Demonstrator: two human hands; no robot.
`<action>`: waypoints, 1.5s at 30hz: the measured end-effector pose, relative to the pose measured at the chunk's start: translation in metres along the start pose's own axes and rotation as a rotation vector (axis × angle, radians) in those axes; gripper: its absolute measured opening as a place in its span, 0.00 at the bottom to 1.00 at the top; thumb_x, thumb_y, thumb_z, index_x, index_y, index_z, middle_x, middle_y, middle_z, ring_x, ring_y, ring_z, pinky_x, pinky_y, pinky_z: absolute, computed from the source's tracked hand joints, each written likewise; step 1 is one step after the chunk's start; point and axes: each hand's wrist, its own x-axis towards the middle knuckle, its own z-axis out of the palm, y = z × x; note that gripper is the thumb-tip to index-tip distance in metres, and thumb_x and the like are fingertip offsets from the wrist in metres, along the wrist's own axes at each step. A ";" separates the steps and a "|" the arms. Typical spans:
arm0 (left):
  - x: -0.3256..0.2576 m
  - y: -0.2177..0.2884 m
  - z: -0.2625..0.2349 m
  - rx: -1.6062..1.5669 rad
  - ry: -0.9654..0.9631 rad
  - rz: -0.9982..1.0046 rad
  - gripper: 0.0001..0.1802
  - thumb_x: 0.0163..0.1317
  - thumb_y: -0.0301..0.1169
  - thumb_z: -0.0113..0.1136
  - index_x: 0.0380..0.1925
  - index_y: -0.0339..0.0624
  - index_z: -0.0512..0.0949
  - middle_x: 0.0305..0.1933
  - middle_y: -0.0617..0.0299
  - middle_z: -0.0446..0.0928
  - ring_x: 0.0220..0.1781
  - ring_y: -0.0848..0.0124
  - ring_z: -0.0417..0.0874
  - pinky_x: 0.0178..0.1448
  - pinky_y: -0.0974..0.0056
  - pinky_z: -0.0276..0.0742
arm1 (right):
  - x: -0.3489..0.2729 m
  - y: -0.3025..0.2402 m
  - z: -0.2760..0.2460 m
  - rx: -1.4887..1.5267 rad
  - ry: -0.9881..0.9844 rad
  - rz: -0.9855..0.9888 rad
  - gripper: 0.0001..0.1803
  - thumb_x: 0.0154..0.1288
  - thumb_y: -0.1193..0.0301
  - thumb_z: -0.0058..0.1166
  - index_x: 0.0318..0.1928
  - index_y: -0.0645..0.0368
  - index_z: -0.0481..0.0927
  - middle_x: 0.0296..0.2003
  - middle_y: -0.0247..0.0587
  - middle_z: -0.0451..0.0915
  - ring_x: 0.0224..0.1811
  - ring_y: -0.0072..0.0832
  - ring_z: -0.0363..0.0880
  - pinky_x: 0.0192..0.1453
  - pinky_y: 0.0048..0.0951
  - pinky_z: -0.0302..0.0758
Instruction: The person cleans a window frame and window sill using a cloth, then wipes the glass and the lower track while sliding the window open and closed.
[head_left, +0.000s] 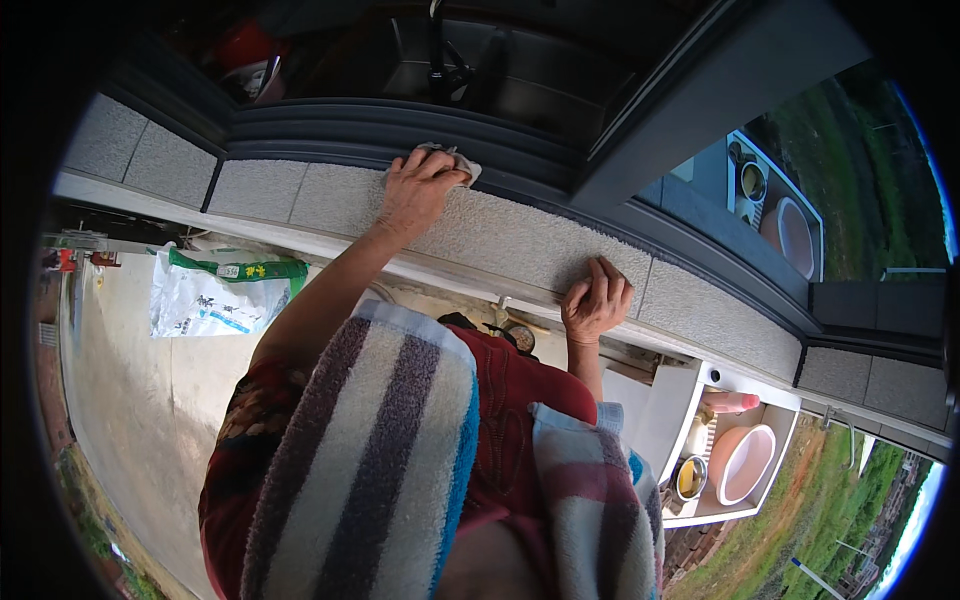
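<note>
Landmark: the tiled ledge (520,235). Nearest me, a striped towel (375,440) is hanging over my red shirt (490,385), on the near side of the ledge. My right grip (598,300) is resting at the ledge's near edge, fingers loosely bent and closing on nothing. Farther across, my left grip (412,195) is closing over a crumpled pale cloth (460,168), pressing it at the ledge's far edge; the cloth is bunching out past my fingers. The dark window frame (400,132) is running along that far edge, just beside the cloth.

Below the ledge, to its left, a white and green plastic bag (225,290) is showing against pale ground (190,400). Below its right part, a white sink (672,415) is holding a pink basin (745,465) and, beside that, a metal bowl (691,478) containing something yellow.

Beyond the ledge, past the frame, a dark faucet (437,50) is standing at a metal sink (540,85). Outside, past the ledge's right part, green ground (800,535) is stretching away.
</note>
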 end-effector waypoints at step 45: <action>-0.101 -0.331 -0.069 0.595 -0.162 -0.851 0.15 0.59 0.27 0.55 0.46 0.51 0.81 0.53 0.62 0.75 0.59 0.60 0.75 0.55 0.50 0.74 | 0.001 0.000 0.002 -0.047 -0.038 -0.078 0.16 0.59 0.71 0.44 0.43 0.60 0.83 0.44 0.43 0.82 0.44 0.39 0.78 0.51 0.38 0.71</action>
